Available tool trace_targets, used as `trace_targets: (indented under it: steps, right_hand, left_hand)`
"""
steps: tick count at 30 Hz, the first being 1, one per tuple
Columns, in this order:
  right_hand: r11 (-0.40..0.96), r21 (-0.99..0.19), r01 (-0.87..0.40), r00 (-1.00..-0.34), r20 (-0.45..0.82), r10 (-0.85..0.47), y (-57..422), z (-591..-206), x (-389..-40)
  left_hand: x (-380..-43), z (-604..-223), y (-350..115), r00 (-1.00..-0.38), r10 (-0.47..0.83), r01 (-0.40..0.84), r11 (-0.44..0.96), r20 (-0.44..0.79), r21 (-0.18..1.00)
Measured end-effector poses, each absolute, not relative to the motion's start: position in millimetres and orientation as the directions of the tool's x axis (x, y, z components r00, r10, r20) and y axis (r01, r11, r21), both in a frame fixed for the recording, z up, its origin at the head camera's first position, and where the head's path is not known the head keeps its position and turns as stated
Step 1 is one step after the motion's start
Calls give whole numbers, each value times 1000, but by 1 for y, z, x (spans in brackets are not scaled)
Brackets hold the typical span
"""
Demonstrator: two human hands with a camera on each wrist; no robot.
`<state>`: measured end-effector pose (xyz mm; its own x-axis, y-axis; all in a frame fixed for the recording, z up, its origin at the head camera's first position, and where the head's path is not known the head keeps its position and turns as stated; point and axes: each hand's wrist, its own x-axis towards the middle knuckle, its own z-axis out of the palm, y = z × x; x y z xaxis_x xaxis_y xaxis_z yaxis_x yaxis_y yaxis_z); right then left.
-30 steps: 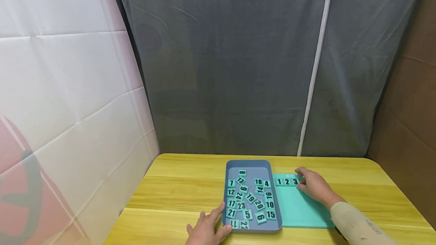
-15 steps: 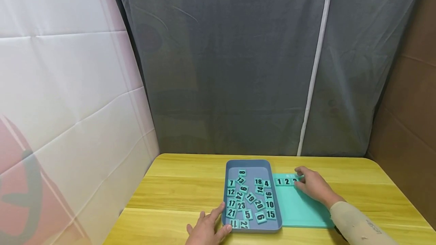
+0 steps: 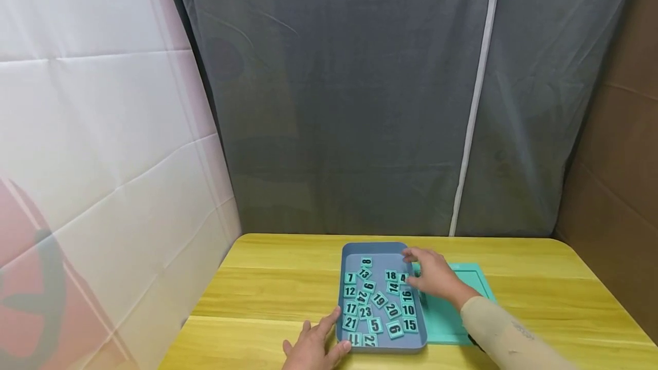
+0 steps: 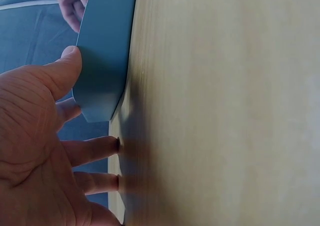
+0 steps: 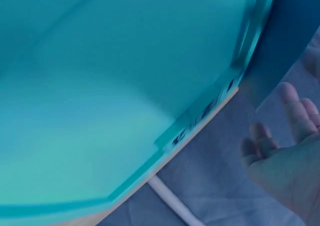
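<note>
A white cloth wall (image 3: 113, 101) stood at left, a grey curtain (image 3: 334, 101) behind and a brown panel (image 3: 617, 147) at right, round a wood-grained table (image 3: 257, 278). The left hand (image 3: 313, 346), fingers spread, touched the near-left corner of one blue-grey tray (image 3: 376, 249). Inside lay twenty-one number tiles (image 3: 379, 300), scattered. The right hand (image 3: 436, 274), fingers parted, was over the tray's right edge beside the 4 tile (image 3: 403, 278); whether it touched that could not be told. Right of the tray lay one turquoise board (image 3: 446, 324), three blurred tiles (image 5: 207, 109) along its far edge.
</note>
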<state>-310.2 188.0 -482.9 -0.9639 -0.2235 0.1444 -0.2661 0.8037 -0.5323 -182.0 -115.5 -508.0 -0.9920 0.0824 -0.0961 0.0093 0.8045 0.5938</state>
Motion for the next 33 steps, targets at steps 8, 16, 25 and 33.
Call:
trace_targets:
  steps: [8,16,25,33]
  right_hand:
    - [891,-411,-195,-981,96,-170,169,-486,-308]
    - [940,-270,-209,-977,90,-191,160,-486,-312]
    - [889,-406,-213,-977,85,-195,165,-498,-315]
    - [785,-586,-203,-979,100,-179,178,-485,-309]
  left_hand:
    - [-180,-511,-115,-992,92,24,807,-86,591]
    - [-182,-509,-116,-991,98,28,807,-88,591]
    - [-180,-510,-118,-985,105,-4,779,-136,627]
    - [-183,-509,-120,-983,94,-23,784,-155,621]
